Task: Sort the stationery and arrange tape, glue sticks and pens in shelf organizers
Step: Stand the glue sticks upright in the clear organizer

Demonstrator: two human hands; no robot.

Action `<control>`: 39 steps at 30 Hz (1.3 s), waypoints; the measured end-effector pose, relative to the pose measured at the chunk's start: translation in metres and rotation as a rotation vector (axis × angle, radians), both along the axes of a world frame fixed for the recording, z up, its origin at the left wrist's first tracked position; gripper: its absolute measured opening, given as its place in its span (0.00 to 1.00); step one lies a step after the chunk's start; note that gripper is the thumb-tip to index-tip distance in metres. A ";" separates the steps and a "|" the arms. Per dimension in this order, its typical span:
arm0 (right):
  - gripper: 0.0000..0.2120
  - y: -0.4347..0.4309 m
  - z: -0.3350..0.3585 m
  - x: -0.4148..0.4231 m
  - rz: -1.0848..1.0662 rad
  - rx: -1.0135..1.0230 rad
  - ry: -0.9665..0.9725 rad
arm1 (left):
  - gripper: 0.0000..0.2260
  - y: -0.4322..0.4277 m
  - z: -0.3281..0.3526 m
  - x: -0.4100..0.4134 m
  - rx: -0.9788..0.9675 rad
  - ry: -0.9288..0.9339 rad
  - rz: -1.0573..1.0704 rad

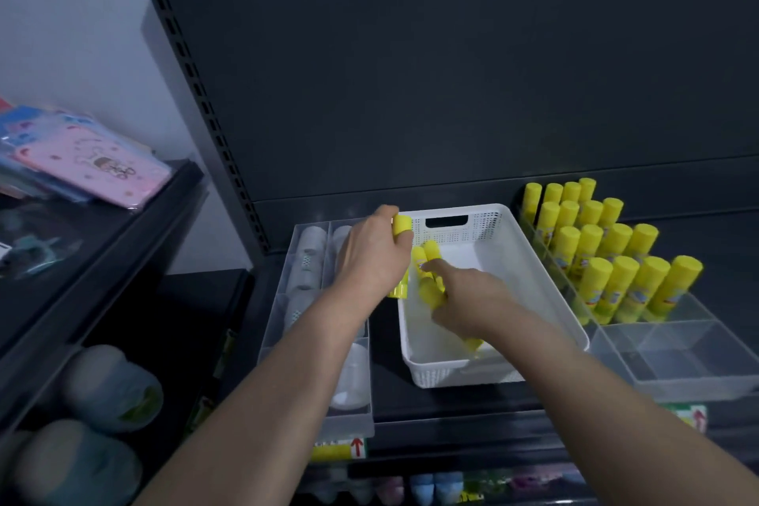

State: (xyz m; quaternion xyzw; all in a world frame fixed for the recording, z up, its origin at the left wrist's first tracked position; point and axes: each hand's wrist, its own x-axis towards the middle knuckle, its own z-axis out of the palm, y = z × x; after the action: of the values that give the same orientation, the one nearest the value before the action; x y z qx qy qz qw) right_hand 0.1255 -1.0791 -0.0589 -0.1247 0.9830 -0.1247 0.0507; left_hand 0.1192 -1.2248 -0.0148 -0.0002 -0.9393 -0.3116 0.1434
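Note:
My left hand (371, 255) grips a yellow glue stick (401, 225) upright at the left rim of the white perforated basket (530, 259). My right hand (464, 302) reaches into that basket and closes around several yellow glue sticks (427, 255) lying there. A clear tiered organizer (673, 345) on the right holds several rows of standing glue sticks (603, 255); its front compartments hold nothing. On the left, a clear divided tray (287, 316) contains rolls of tape (310, 255).
The dark shelf back panel (451, 86) rises behind everything. A neighbouring shelf at left carries pink and blue packaged items (90, 160). Pale rolls (111, 390) sit on a lower left shelf, and coloured goods (431, 485) show on the shelf below.

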 end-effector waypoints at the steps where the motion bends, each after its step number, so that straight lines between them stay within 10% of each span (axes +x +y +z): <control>1: 0.26 0.009 0.006 0.003 -0.018 -0.055 0.050 | 0.17 0.005 0.002 0.000 0.013 0.022 -0.003; 17: 0.18 0.212 0.063 0.081 -0.326 -0.565 0.396 | 0.12 0.177 0.012 0.036 0.668 -0.098 -0.239; 28: 0.18 0.251 0.042 0.088 -0.175 -0.544 0.345 | 0.14 0.212 -0.028 0.068 -0.006 -0.080 -0.373; 39: 0.18 0.230 0.023 0.074 0.010 -0.224 0.278 | 0.15 0.197 -0.004 0.083 0.119 -0.051 -0.158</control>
State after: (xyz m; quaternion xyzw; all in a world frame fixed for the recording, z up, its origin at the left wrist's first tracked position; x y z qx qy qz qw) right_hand 0.1999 -0.8494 -0.0363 -0.1503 0.9599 -0.2145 -0.0995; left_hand 0.2018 -1.0273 -0.0186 -0.0581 -0.9195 -0.3772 0.0941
